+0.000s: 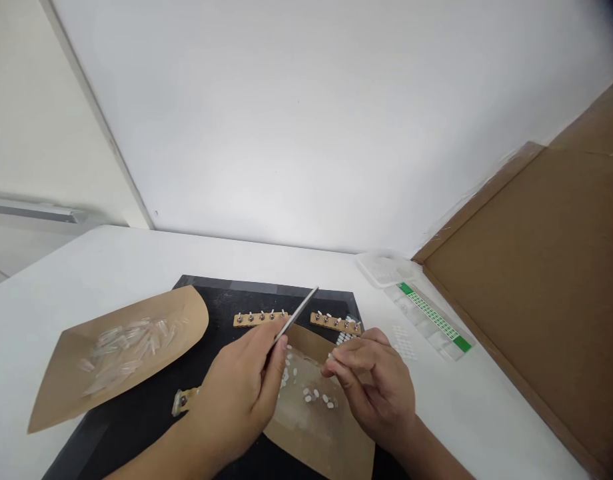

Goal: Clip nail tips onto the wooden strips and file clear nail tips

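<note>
My left hand (241, 390) is closed around a thin grey metal rod (302, 307), which slants up and to the right; whether it is one arm of tweezers I cannot tell. Thumb and fingertips of my right hand (379, 387) pinch a small white piece (331, 357), mostly covered by the fingers. Under both hands lies a brown paper tray (331, 450) with several small white oval pieces (328, 401). Beyond my left hand is a tan strip (259, 319) with upright white-tipped metal pegs. A similar strip (335, 325), bearing white pieces, sits beyond my right hand.
A second brown paper tray (186, 313) at left holds clear slender tubes (136, 340). A black mat (136, 427) lies beneath. Another tan strip (186, 399) is partly behind my left wrist. Right are a green-labelled clear packet (431, 320) and a cardboard panel (536, 267); a white wall stands behind.
</note>
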